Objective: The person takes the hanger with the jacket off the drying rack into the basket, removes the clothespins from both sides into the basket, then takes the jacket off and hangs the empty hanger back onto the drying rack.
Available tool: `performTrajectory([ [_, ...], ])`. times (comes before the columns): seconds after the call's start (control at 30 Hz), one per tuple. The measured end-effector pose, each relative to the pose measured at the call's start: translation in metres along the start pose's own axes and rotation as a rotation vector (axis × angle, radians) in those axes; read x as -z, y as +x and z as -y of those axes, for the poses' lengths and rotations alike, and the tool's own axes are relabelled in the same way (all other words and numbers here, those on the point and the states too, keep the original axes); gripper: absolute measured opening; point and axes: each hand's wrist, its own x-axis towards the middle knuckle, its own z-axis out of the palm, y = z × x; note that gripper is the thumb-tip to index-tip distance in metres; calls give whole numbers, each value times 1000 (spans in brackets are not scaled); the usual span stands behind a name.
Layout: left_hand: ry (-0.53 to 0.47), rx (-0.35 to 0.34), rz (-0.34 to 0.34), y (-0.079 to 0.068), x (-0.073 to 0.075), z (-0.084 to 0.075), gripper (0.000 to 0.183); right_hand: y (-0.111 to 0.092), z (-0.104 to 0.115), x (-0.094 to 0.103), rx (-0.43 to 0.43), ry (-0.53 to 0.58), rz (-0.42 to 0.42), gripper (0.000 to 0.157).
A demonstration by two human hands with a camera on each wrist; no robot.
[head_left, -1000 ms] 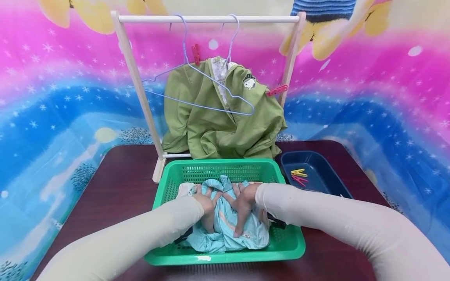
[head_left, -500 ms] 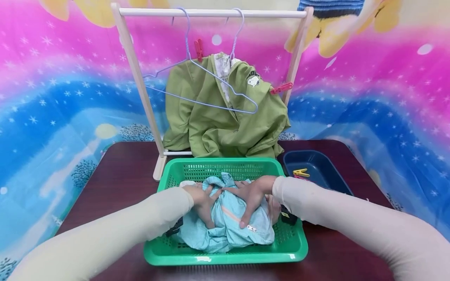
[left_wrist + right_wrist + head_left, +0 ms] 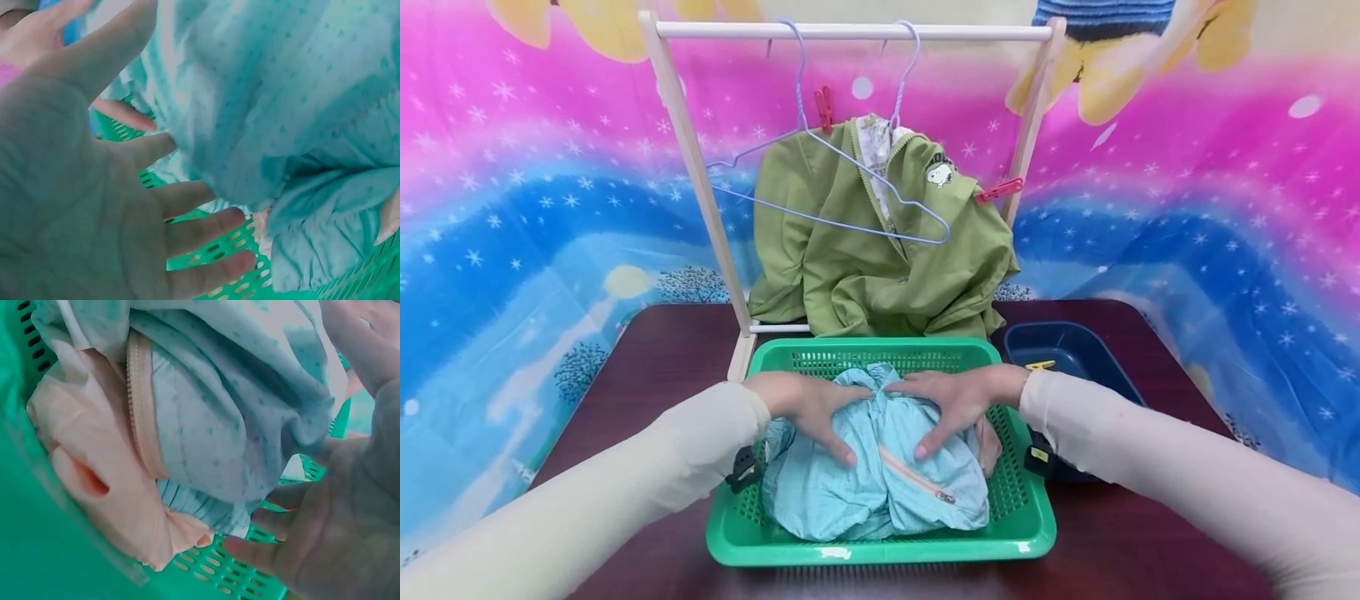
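A light-blue jacket [image 3: 827, 492] with a peach zipper lies bunched in the green basket [image 3: 880, 552]. My left hand [image 3: 812, 408] is at its upper left, with the thumb and fingers spread. In the left wrist view, the fingers reach beside the blue cloth [image 3: 250, 112] without curling round it. My right hand [image 3: 958, 398] is at the upper right, likewise spread. The right wrist view has its fingertips beside the jacket's gathered edge [image 3: 215, 512]. Peach cloth [image 3: 94, 444] lies under the blue there. Whether the fingertips touch the cloth is hard to tell.
Behind the basket stands a wooden rack [image 3: 850, 32] with two purple hangers. A green jacket [image 3: 850, 258] hangs there with red clothespins [image 3: 1000, 190]. A dark-blue tray [image 3: 1075, 358] sits right, holding a yellow clothespin [image 3: 1040, 365], partly hidden by my right arm.
Both hands have moved up and outward from the middle of the light-blue jacket, baring more of its front and zipper. The view has shifted slightly; the rack and green jacket are otherwise unchanged.
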Motion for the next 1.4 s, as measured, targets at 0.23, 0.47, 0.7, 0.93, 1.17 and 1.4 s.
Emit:
performTrajectory([
  [0.23, -48, -64, -189, -13, 3, 13, 81, -9, -6, 2, 110, 97, -134, 84],
  [0.47, -121, -97, -328, -22, 3, 22, 63, -17, -8, 6, 178, 126, -253, 71],
  [0.7, -145, -140, -484, -33, 6, 31, 53, -29, -12, 15, 226, 192, -390, 56],
  [0.93, -150, -97, -658, -42, 14, 45, 49, -47, -19, 26, 217, 197, -610, 44],
  [1.17, -188, 10, -802, -50, 28, 69, 43, -61, -32, 42, 190, 194, -827, 33],
  [1.4, -274, 95, -1015, -56, 44, 94, 34, -70, -44, 54, 90, 181, -986, 32],
])
